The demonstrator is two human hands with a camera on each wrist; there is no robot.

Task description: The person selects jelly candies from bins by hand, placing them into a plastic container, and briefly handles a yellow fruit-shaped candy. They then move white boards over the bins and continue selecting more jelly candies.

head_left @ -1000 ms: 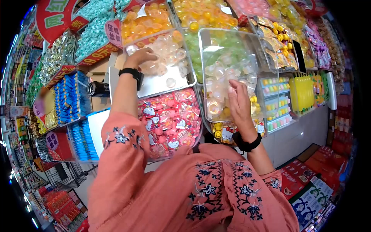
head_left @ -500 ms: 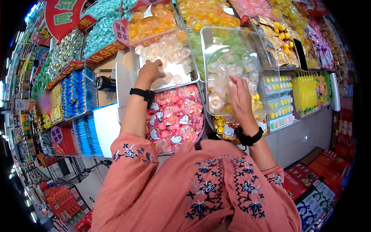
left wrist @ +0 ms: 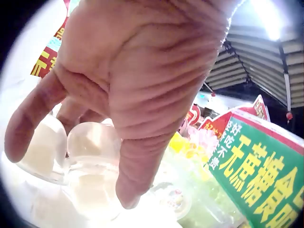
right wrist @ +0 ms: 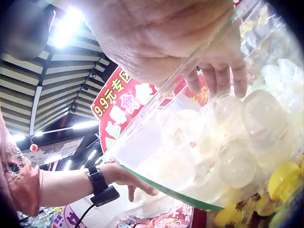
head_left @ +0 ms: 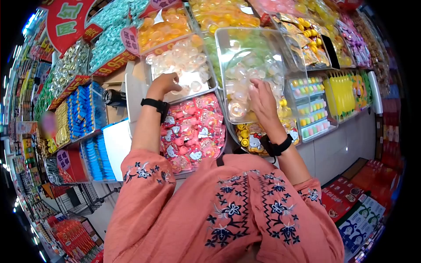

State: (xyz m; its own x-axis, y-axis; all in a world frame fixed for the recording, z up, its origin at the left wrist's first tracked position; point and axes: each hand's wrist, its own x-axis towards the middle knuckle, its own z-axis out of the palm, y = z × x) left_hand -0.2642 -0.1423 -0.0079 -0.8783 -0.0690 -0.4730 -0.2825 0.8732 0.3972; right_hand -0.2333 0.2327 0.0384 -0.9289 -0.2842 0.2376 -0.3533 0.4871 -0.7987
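Observation:
My left hand [head_left: 164, 83] reaches into a white tray [head_left: 186, 85] of clear jelly cups [head_left: 182, 57]. In the left wrist view its thumb and a finger [left wrist: 137, 175] close round one jelly cup [left wrist: 92, 140]. My right hand [head_left: 262, 98] holds a clear plastic container [head_left: 263, 48] tilted over the shelf. In the right wrist view its fingers [right wrist: 216, 78] curl over the container [right wrist: 156, 142] wall, with several jelly cups [right wrist: 259, 116] lying inside. The left hand [right wrist: 128, 178] shows behind the container there. Both wrists wear black bands.
A bin of pink cartoon-cat packets [head_left: 193, 131] lies just below the tray. Bins of orange jellies [head_left: 164, 26], blue packets [head_left: 81, 109] and yellow sweets [head_left: 344, 105] surround it. A black cylinder [head_left: 113, 98] sits left of the tray. Red boxes [head_left: 351, 197] stand on the floor at right.
My left hand has drawn from the heap at the tray's far left toward the tray's near side. The right hand and its container have shifted slightly left and up.

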